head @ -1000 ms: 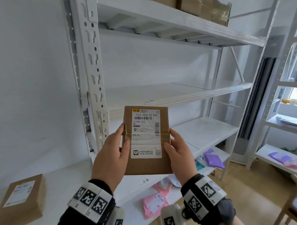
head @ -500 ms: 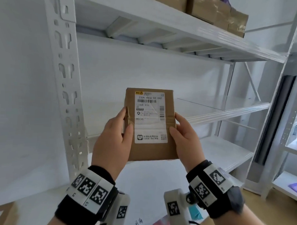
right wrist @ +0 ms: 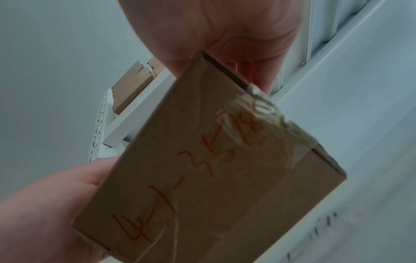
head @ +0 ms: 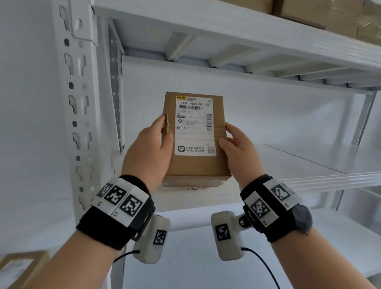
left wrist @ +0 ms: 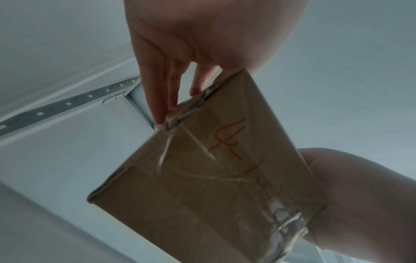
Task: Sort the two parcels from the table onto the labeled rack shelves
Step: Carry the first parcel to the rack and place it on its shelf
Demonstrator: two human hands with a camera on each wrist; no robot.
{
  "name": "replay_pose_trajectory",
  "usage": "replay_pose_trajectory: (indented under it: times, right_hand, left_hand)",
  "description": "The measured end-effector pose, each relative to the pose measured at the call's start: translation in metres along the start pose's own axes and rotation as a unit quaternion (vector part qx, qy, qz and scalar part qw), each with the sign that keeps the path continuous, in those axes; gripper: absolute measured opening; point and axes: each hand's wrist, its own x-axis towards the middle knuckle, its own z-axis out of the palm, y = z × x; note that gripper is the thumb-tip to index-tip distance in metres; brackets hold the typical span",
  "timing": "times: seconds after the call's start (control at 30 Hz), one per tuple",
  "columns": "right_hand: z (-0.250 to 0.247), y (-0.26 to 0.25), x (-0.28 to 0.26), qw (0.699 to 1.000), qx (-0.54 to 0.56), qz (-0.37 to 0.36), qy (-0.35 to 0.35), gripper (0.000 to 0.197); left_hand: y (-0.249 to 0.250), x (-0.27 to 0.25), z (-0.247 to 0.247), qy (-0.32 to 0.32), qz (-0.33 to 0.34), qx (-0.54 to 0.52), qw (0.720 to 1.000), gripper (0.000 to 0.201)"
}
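A brown cardboard parcel (head: 193,166) with a white shipping label is held up in front of the white rack. My left hand (head: 151,149) grips its left edge and my right hand (head: 239,150) grips its right edge. It hangs just above the front edge of a white shelf (head: 313,181). In the wrist views the parcel's underside (left wrist: 202,186) (right wrist: 202,178) bears orange handwriting and clear tape. A second brown parcel (head: 10,270) lies at the bottom left of the head view, cut by the frame.
The rack's perforated white upright (head: 79,97) stands just left of my left hand. The shelf above (head: 232,22) carries several brown boxes (head: 319,12). A white wall runs behind the rack.
Both hands have raised the parcel and carried it forward toward the rack shelf. The view has tilted up, so the lower shelves and the bags there have dropped out of sight.
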Motion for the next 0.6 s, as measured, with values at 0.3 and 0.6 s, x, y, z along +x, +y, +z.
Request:
replay_pose_trajectory:
  times: [0.3,0.6]
  right_hand:
    - [-0.004,0.02,0.053,0.996,-0.001,0.011,-0.094,0.042]
    - [0.004,0.03,0.087,0.988,-0.034,0.058,-0.142,0.04]
  left_hand:
    - [0.009,0.027,0.021,-0.009,-0.069,0.021,0.997,0.039]
    - [-0.003,0.06,0.032,-0.053,-0.164,0.047,0.984,0.047]
